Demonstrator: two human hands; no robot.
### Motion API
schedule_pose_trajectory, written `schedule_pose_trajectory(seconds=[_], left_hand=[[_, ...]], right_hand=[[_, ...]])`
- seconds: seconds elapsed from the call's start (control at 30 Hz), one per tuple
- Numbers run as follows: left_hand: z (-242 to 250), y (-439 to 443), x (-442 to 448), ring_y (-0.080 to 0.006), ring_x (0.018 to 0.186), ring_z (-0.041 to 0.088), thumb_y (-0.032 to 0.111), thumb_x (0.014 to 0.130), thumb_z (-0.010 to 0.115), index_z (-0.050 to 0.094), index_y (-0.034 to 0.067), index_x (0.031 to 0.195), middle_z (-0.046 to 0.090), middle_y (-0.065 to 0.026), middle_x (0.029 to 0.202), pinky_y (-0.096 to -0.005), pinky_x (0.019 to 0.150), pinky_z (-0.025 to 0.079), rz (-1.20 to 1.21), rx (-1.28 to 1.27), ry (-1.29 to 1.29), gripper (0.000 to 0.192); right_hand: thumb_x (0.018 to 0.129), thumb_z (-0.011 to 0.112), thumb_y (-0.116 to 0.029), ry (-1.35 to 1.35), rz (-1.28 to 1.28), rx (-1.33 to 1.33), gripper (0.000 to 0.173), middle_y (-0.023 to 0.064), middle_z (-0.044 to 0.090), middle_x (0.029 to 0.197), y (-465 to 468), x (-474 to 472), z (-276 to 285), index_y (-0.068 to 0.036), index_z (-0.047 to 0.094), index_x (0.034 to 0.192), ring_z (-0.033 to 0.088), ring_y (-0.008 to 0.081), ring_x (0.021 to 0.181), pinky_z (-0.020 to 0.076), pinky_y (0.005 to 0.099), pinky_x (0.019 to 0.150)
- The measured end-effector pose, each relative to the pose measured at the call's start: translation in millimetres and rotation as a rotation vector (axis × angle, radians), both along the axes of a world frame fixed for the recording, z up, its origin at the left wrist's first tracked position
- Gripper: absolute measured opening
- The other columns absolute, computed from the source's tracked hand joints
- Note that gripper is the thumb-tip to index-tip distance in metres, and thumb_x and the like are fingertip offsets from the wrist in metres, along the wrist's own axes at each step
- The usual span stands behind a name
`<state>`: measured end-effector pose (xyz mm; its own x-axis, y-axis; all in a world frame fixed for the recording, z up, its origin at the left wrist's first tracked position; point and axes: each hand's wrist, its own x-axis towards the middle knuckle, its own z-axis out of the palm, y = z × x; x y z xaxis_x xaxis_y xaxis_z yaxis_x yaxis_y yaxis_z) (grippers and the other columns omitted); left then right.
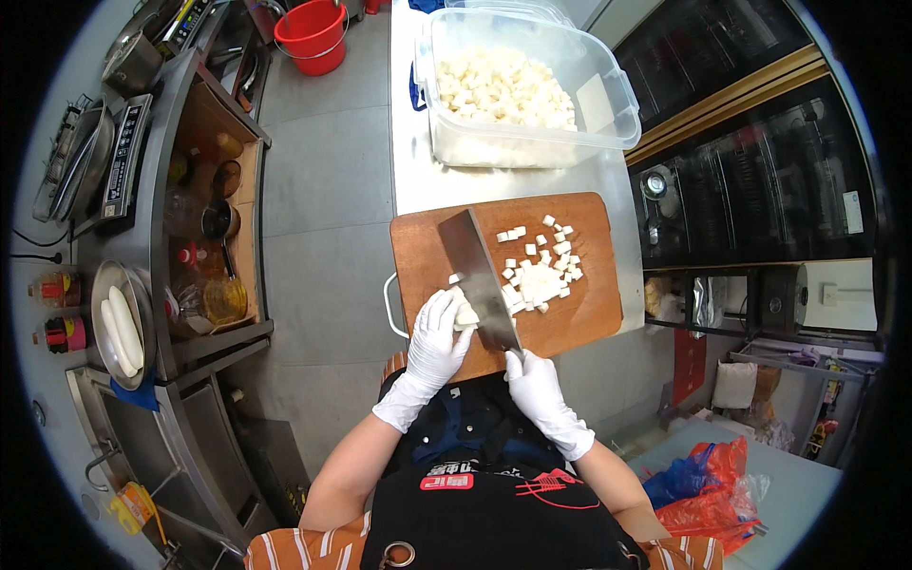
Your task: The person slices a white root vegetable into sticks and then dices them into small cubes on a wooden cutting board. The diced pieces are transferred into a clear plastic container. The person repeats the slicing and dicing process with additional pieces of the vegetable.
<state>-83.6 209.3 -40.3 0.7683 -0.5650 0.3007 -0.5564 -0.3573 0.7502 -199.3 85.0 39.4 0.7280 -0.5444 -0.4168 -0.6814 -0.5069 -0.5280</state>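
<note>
My left hand point(436, 338), in a white glove, holds a piece of white vegetable point(466, 313) on a wooden cutting board point(427, 249). My right hand point(538, 388), gloved too, grips the handle of a cleaver point(474, 278). The broad blade stands across the board, against the right side of the held piece and partly hiding it. Right of the blade lies a loose pile of small white cubes point(538, 283), with single cubes scattered above it. A clear plastic tub point(499, 148) beyond the board holds many more white cubes point(506, 85).
The board lies on a metal worktop point(417, 182). Left across the floor, a metal bowl point(104, 281) holds long white peeled vegetables point(121, 331) on a steel counter point(160, 214). A red bucket point(311, 39) stands on the floor. Bags point(705, 484) lie on a surface at lower right.
</note>
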Motion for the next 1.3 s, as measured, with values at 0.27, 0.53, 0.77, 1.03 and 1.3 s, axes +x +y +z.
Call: schedule_pose_trajectory(seconds=[0.27,0.53,0.77,1.03,1.3], left_hand=[[9,3,2,-0.0362,0.119,0.049,0.013,0.075,0.074,0.053,0.001,0.124,0.052,-0.0167,0.128,-0.0436,0.103,0.039,0.011,-0.021,0.016,0.054],[5,13,11,-0.0359,0.119,0.05,0.004,0.078,0.068,0.053,0.001,0.126,0.051,-0.0196,0.128,-0.0417,0.102,0.04,0.034,-0.018,0.092,0.05],[7,21,3,-0.0368,0.124,0.046,0.005,0.073,0.074,0.051,0.0,0.127,0.048,-0.0213,0.131,-0.0421,0.105,0.038,0.019,-0.048,0.159,0.059],[-1,18,-2,-0.0387,0.123,0.046,0.005,0.069,0.077,0.049,0.0,0.124,0.047,-0.0222,0.132,-0.0442,0.104,0.038,0.033,0.004,0.065,0.062],[-3,16,-3,-0.0377,0.122,0.047,0.007,0.069,0.077,0.05,0.0,0.122,0.049,-0.0204,0.131,-0.0443,0.104,0.038,0.051,-0.001,0.041,0.06]], right_hand=[[0.094,0.052,-0.023,0.011,-0.131,0.217,0.031,0.0193,0.063,0.067,-23,-6,3,0.002,0.062,0.078,0.063,0.0375,0.064,0.0496,0.0433,0.062],[0.094,0.052,-0.019,-0.06,0.086,-0.041,0.024,0.0231,0.061,0.067,4,-2,14,0.0,0.057,0.08,0.062,0.0424,0.066,0.0488,0.0491,0.061],[0.094,0.053,-0.016,-0.056,0.109,-0.04,0.021,0.0224,0.063,0.069,9,0,17,0.001,0.057,0.083,0.062,0.0418,0.067,0.0479,0.0477,0.061],[0.093,0.054,-0.016,-0.089,0.068,0.042,0.02,0.0216,0.062,0.069,4,-3,33,-0.001,0.057,0.082,0.062,0.0415,0.067,0.0478,0.0478,0.06],[0.095,0.052,-0.015,-0.062,0.102,0.033,0.022,0.0191,0.064,0.068,14,-7,37,0.002,0.058,0.083,0.064,0.0382,0.066,0.0494,0.0433,0.061]])
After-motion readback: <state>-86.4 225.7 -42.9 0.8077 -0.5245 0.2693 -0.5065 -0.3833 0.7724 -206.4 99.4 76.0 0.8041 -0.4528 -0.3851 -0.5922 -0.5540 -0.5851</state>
